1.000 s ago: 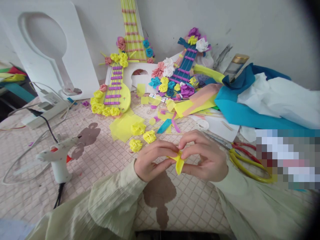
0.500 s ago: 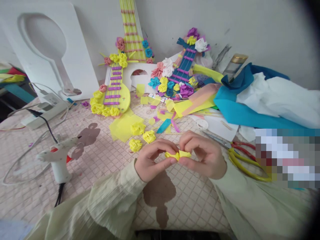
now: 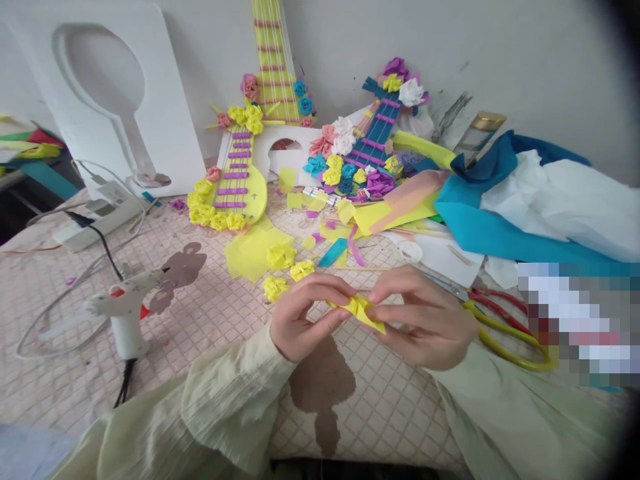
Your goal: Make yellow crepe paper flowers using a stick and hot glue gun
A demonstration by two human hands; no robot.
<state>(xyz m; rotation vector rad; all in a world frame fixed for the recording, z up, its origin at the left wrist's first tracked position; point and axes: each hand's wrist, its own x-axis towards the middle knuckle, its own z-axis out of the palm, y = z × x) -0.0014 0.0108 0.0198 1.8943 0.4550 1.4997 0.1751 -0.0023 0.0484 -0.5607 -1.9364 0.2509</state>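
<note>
A folded piece of yellow paper (image 3: 367, 313) is held between both hands above the checked tablecloth. My left hand (image 3: 310, 317) pinches its left end between thumb and fingers. At its right side, my right hand (image 3: 425, 317) has its fingers closed on the paper, the thumb below it. Behind my left hand lie yellow paper flowers (image 3: 281, 255), beside a stack of flat yellow paper sheets (image 3: 250, 248).
A glue gun (image 3: 127, 313) stands at the left near a power strip (image 3: 97, 223). Decorated paper guitars (image 3: 237, 180) lean at the back. Yellow-handled scissors (image 3: 520, 347) lie right of my right hand, with blue cloth-like material (image 3: 480, 220) behind.
My right hand has turned and its fingers have shifted over the yellow paper, whose right end now points down to the right. The whole view has shifted slightly.
</note>
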